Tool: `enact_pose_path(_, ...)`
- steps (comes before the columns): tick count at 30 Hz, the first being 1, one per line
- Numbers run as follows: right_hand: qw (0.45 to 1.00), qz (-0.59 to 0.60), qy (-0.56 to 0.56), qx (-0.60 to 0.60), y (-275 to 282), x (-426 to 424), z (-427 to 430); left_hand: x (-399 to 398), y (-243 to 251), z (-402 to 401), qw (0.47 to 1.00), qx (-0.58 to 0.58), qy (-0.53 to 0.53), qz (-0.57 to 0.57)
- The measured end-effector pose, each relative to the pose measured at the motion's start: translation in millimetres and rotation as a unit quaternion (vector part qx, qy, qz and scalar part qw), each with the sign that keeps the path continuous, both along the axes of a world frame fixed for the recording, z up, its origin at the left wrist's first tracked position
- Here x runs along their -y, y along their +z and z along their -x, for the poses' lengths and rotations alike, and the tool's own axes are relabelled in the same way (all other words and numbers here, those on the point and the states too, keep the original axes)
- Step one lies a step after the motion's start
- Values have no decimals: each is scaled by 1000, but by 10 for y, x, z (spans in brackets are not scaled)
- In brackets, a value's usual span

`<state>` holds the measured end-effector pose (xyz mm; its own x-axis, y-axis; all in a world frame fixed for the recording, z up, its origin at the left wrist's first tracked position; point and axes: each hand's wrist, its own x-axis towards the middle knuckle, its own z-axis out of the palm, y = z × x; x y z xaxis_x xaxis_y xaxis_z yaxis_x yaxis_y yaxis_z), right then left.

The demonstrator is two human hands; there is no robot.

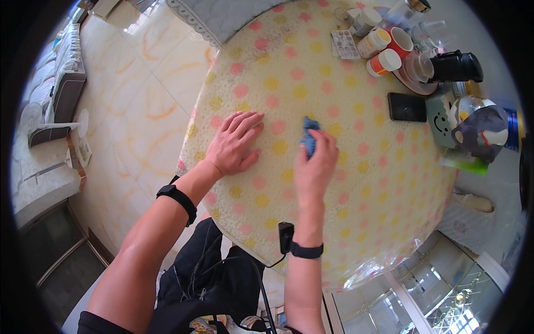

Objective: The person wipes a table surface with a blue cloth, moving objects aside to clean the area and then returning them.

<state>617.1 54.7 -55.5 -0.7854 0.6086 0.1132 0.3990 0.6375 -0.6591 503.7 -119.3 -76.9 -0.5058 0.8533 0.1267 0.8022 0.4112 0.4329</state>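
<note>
My right hand point(316, 163) grips a small bunched blue cloth point(309, 129) against the tabletop; the fingers and palm hide part of it. Flat on the left side of the table rests my left hand point(235, 144), palm down, fingers a little apart, with nothing under it that I can see. Both hands lie on a round table's plastic tablecloth point(292, 92) printed with pink and yellow roses. A black strap circles each wrist, and a small black device point(285, 237) on a cable sits by the right one.
A smartphone point(407, 107) lies at the table's right. Behind it stand a black bottle point(454, 67), a red mug point(400, 41), white pill bottles point(384, 62) and a blister pack point(345, 44). A green tissue box point(440, 121) sits near the right edge. A padded chair point(225, 16) touches the far side.
</note>
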Motion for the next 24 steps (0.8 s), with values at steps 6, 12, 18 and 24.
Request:
enact_pose_path(6,997,59,39,-25,62,450,101,35,-22,38,1000,-5,1,-10)
enact_pose_path(12,995,75,27,-67,-44,538,84,55,-52,46,999,33,-12,-13)
enact_pose_path(18,966,200,-66,-153,-26,662,17,97,-6,119,992,90,-61,-69)
enact_pose_path(24,922,317,-145,-166,-110,899,-124,40,103,141,988,93,-115,-44)
